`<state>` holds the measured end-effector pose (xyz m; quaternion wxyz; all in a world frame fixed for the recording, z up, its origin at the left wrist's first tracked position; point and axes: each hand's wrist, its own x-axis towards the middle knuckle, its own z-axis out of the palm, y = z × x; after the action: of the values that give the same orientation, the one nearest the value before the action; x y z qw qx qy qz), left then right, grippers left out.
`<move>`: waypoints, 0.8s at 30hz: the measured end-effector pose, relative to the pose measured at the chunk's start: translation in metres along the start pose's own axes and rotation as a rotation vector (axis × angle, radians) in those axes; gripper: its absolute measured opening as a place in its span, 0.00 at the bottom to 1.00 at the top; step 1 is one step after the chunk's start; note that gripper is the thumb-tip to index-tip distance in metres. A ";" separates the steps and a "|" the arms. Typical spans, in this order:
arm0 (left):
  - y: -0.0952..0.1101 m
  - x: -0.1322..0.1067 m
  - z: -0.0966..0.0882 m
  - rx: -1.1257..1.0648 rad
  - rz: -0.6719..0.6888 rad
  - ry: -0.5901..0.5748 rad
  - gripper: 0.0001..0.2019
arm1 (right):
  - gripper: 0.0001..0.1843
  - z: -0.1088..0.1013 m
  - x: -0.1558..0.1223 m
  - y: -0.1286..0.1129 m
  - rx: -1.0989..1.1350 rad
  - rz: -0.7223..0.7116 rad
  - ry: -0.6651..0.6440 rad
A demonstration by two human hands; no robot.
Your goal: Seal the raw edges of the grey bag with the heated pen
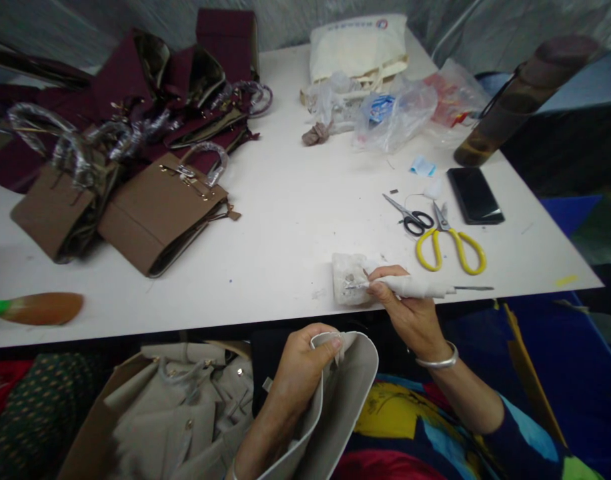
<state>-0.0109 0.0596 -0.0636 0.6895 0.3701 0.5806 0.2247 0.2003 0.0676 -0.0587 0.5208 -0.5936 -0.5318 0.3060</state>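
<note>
My left hand (308,367) is closed on the rim of a light grey handbag (353,373), held upright below the table's front edge with its mouth toward me. My right hand (410,313) grips a white-wrapped tool (415,287), whose thin metal rod points right. Its other end, by my fingertips, is at a whitish, worn block (348,277) on the table edge; whether they touch I cannot tell. Beyond that hand lie yellow-handled scissors (440,237) and black-handled scissors (413,220).
Brown handbags (155,207) and maroon handbags (120,80) crowd the table's left. An orange bottle (48,309) lies near the front. A phone (475,195), a dark flask (520,100) and plastic bags (400,113) are at the right. A box of grey bags (185,413) stands below.
</note>
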 end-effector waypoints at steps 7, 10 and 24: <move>0.003 -0.002 0.000 0.008 -0.015 -0.001 0.14 | 0.12 0.001 -0.003 0.009 0.090 0.119 0.030; 0.001 -0.002 -0.001 0.009 -0.026 -0.001 0.14 | 0.11 0.002 -0.003 0.009 0.088 0.105 0.069; 0.002 -0.004 -0.001 0.011 -0.034 0.002 0.14 | 0.12 0.005 -0.004 0.011 0.082 0.098 0.048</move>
<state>-0.0122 0.0582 -0.0597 0.6906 0.3635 0.5889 0.2101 0.1979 0.0660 -0.0712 0.5415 -0.6043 -0.4765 0.3384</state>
